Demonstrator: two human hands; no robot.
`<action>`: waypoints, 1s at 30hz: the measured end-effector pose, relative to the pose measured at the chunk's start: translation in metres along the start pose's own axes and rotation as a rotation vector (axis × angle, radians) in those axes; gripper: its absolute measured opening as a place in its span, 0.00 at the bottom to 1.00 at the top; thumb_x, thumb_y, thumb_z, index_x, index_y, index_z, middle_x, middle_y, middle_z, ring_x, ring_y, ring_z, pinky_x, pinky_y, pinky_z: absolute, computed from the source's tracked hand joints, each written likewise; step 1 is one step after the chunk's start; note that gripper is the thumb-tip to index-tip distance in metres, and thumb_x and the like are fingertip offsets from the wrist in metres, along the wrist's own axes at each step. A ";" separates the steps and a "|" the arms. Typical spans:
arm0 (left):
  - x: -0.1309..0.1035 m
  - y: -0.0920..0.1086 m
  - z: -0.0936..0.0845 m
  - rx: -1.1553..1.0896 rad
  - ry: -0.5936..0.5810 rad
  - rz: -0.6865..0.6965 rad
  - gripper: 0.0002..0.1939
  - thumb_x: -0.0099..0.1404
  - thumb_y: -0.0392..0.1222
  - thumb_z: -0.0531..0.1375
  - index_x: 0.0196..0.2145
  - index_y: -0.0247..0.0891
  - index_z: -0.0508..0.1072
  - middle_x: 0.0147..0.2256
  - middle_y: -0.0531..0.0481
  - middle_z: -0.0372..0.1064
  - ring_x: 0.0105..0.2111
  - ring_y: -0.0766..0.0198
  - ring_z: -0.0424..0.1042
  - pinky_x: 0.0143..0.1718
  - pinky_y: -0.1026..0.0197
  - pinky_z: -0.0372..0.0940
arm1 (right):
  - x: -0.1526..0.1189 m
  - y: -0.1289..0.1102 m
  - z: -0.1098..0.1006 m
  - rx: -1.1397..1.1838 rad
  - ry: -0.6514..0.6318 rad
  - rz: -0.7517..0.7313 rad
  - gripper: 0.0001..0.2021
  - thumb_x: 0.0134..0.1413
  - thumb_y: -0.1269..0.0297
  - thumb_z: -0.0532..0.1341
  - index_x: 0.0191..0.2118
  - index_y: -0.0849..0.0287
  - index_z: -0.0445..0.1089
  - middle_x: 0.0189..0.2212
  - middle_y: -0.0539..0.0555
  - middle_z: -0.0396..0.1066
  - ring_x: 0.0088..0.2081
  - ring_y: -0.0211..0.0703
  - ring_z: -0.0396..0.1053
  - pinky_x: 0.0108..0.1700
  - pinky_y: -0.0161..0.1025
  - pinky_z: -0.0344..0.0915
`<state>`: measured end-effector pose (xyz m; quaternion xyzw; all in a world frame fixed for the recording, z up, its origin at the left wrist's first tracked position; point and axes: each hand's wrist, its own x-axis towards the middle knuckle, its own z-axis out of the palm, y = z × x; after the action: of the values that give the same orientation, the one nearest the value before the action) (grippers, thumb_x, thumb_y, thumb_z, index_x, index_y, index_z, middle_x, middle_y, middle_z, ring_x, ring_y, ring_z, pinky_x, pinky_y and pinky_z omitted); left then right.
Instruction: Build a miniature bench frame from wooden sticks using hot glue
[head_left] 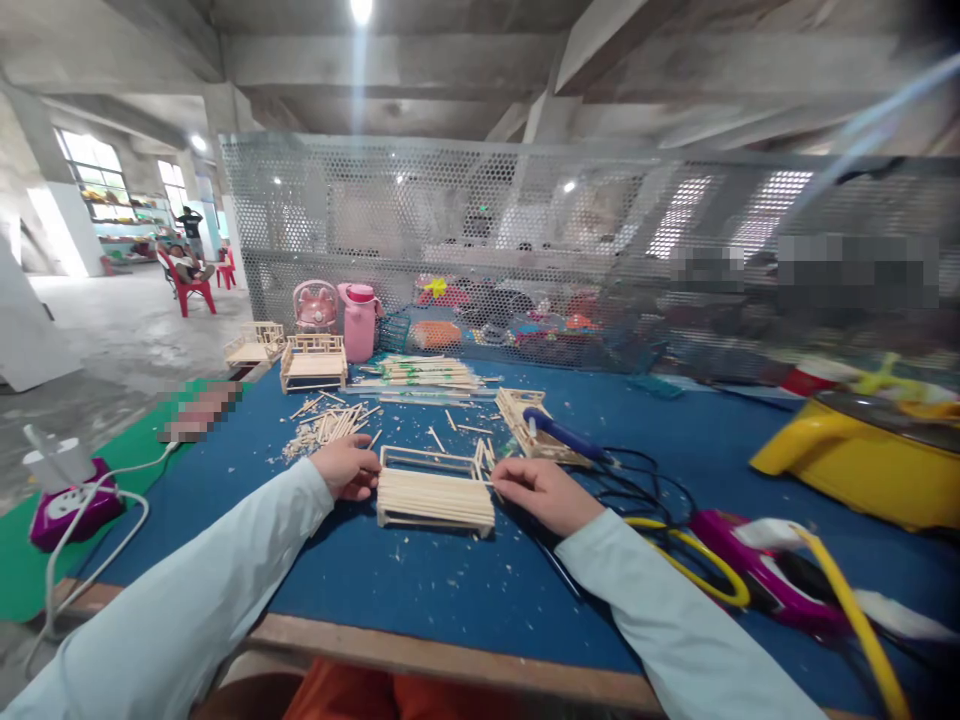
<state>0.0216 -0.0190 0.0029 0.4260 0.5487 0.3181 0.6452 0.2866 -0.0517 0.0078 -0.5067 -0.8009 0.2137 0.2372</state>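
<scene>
A miniature bed built of thin wooden sticks stands on the blue tabletop in front of me, its slats lying side by side below an open stick rail. My left hand is at its left end, fingers curled together against the edge. At the right end, my right hand pinches with thumb and forefinger at the tip of a thin stick by the slats; the fingers partly hide it. Loose sticks stand or lean just behind that end. A blue glue gun rests beyond my right hand, on another stick frame.
Cut sticks lie piled behind my left hand, with bundled sticks farther back. Finished stick beds and a pink bottle stand at back left. Cables, a purple power strip and a yellow container occupy the right.
</scene>
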 end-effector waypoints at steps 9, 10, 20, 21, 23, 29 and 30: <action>-0.003 -0.001 0.000 -0.013 -0.034 0.103 0.41 0.47 0.27 0.59 0.57 0.35 0.47 0.18 0.60 0.63 0.15 0.73 0.61 0.14 0.72 0.58 | 0.000 0.000 -0.001 -0.037 0.015 -0.005 0.10 0.47 0.62 0.53 0.22 0.61 0.65 0.18 0.49 0.63 0.22 0.36 0.58 0.26 0.34 0.55; -0.003 -0.002 0.000 -0.011 -0.037 0.108 0.41 0.47 0.27 0.59 0.57 0.35 0.46 0.18 0.60 0.62 0.14 0.73 0.61 0.14 0.72 0.59 | 0.000 -0.001 0.000 -0.047 0.028 0.003 0.10 0.46 0.63 0.53 0.21 0.60 0.65 0.17 0.49 0.62 0.22 0.36 0.57 0.25 0.34 0.54; -0.006 -0.002 0.002 0.028 -0.009 0.117 0.37 0.51 0.26 0.56 0.57 0.32 0.47 0.15 0.61 0.57 0.14 0.72 0.59 0.15 0.70 0.61 | -0.002 -0.004 0.012 0.050 0.077 0.014 0.04 0.46 0.67 0.54 0.26 0.60 0.64 0.17 0.47 0.63 0.19 0.34 0.60 0.24 0.32 0.57; -0.006 -0.002 0.002 0.030 -0.006 0.116 0.37 0.51 0.26 0.56 0.57 0.32 0.47 0.15 0.61 0.58 0.14 0.72 0.59 0.15 0.70 0.61 | -0.002 -0.005 0.011 0.041 0.082 0.007 0.04 0.46 0.67 0.54 0.26 0.61 0.64 0.18 0.47 0.64 0.21 0.34 0.60 0.25 0.32 0.57; -0.005 -0.003 0.001 0.033 -0.003 0.117 0.37 0.51 0.27 0.56 0.57 0.32 0.47 0.15 0.60 0.58 0.14 0.72 0.60 0.15 0.70 0.62 | -0.002 -0.006 0.011 0.014 0.096 -0.005 0.05 0.46 0.67 0.55 0.25 0.61 0.65 0.20 0.48 0.64 0.23 0.34 0.60 0.27 0.32 0.57; -0.004 -0.004 0.002 0.065 -0.016 0.119 0.36 0.52 0.27 0.55 0.57 0.33 0.46 0.16 0.61 0.57 0.14 0.73 0.59 0.17 0.70 0.63 | -0.002 -0.007 0.014 -0.066 0.127 -0.029 0.05 0.46 0.70 0.54 0.23 0.60 0.63 0.18 0.47 0.61 0.22 0.34 0.57 0.26 0.32 0.54; -0.004 -0.004 0.002 0.096 -0.010 0.125 0.36 0.52 0.28 0.55 0.57 0.34 0.46 0.16 0.61 0.57 0.15 0.73 0.59 0.18 0.69 0.63 | -0.002 -0.007 0.014 -0.077 0.129 -0.038 0.05 0.46 0.70 0.54 0.23 0.60 0.62 0.19 0.47 0.61 0.22 0.35 0.57 0.27 0.32 0.54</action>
<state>0.0220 -0.0248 0.0011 0.4915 0.5327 0.3288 0.6055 0.2739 -0.0574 0.0006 -0.5127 -0.8011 0.1450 0.2727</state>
